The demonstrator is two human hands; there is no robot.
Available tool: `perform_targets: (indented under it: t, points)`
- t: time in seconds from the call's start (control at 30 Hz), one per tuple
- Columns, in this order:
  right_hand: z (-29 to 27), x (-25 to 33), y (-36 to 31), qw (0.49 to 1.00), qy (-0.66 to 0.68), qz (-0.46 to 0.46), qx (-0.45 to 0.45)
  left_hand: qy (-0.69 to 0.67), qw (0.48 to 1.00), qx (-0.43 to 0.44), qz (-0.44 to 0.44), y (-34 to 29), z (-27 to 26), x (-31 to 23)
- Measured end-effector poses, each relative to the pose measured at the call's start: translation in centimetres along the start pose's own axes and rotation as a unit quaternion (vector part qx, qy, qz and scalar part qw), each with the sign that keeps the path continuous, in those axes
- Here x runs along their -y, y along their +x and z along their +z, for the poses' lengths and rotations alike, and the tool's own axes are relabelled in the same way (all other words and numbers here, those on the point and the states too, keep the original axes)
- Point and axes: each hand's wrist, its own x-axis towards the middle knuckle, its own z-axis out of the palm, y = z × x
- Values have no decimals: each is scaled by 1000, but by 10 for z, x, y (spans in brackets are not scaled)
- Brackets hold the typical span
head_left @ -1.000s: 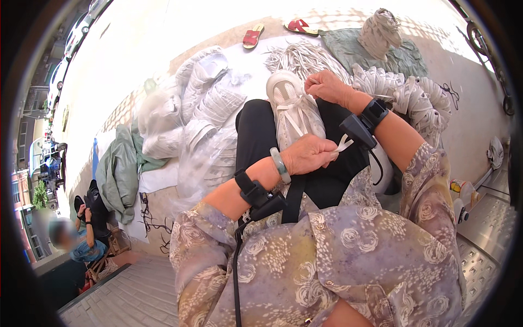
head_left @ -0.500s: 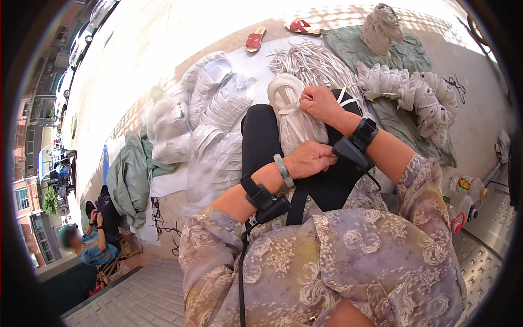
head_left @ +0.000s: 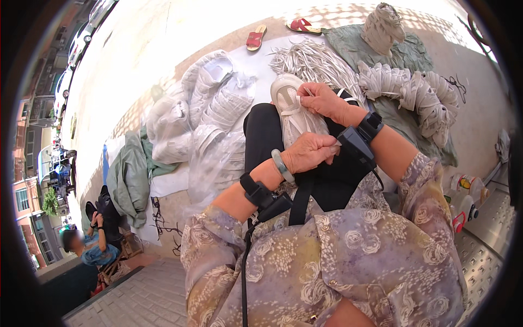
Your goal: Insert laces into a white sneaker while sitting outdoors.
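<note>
A white sneaker [head_left: 290, 115] with a mesh upper rests across my black-clad thighs, toe pointing away from me. Beside its lacing, my right hand [head_left: 326, 102] pinches a white shoelace at the shoe's right edge. A loop of white lace [head_left: 347, 98] hangs just beyond that wrist. Over the heel end, my left hand [head_left: 309, 150] is closed, thumb against fingers; what it grips is too small to make out. A large bundle of loose white laces [head_left: 313, 61] lies spread beyond the shoe.
White shoes in clear plastic [head_left: 210, 103] are heaped at my left. On the right, a string of white shoe uppers [head_left: 408, 90] lies over green sheeting [head_left: 417, 52]. Red sandals [head_left: 255, 38] lie ahead. Bottles [head_left: 466, 188] stand right; a person [head_left: 98, 242] sits far left.
My left hand has shifted slightly up and right, away from the shoe's laced middle. The right hand has moved a little up and left, still pinching beside the shoe.
</note>
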Motion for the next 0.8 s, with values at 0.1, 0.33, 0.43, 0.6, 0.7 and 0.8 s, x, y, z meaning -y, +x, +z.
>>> perform_targets:
  t: [0.1, 0.33, 0.43, 0.6, 0.7, 0.8]
  points:
    - [-2, -3, -4, 1000, -2, 0, -21, -37, 999, 19, -14, 0, 2, -1]
    - [5, -24, -2, 972, -168, -135, -97, -121, 987, 75, -71, -3, -3, 10]
    - [4, -23, -8, 980, -134, -134, -56, -109, 990, 80, -32, -3, 1, 12]
    - [6, -17, -13, 990, -84, -92, -68, -112, 990, 56, -59, -3, 0, 13]
    - [6, -20, -10, 986, -84, -109, -92, -102, 991, 40, -72, -2, 0, 15]
    - [9, -21, -5, 971, -129, -165, -115, -74, 993, 22, -93, -4, -4, 9]
